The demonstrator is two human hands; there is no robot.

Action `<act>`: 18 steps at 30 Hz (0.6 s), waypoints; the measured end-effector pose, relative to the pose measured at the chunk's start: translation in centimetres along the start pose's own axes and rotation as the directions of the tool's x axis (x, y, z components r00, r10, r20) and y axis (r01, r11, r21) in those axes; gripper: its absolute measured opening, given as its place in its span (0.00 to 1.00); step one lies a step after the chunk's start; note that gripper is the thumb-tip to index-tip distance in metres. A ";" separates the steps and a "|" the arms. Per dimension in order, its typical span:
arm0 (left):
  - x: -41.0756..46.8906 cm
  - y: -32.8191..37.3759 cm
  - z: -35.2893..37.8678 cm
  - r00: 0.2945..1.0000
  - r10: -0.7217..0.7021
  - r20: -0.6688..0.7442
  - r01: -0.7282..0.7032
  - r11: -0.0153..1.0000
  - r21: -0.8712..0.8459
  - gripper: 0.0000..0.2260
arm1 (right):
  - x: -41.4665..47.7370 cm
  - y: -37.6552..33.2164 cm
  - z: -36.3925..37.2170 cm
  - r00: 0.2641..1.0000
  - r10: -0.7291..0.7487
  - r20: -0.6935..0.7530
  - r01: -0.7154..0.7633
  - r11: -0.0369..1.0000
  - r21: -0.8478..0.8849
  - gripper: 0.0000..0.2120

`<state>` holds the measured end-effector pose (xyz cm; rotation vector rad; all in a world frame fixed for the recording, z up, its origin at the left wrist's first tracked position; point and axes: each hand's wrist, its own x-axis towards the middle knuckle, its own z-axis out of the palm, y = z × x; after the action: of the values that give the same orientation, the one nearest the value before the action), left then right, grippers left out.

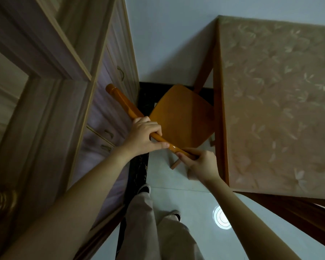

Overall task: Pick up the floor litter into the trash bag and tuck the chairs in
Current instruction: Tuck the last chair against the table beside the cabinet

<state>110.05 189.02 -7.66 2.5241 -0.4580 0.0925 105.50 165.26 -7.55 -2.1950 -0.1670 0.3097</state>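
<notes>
With both your left hand [144, 134] and right hand [201, 162] closed around the chair's top rail [124, 104], pushing toward 1 o'clock risks jamming the seat [180, 117] against the table [218, 102] edge.

Bare forearms, loose light beige trousers [148, 222] and dark shoes [144, 188] with white soles
</notes>
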 end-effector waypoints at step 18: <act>8.9 -8.3 -4.6 0.982 0.083 0.167 -0.083 0.996 -0.006 0.20 | 9.1 -3.0 4.3 0.983 0.121 -0.137 -0.116 0.992 0.043 0.03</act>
<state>121.40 195.27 -6.72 2.5243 -0.6307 -0.0879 112.97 172.45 -9.05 -2.1876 0.0467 0.2220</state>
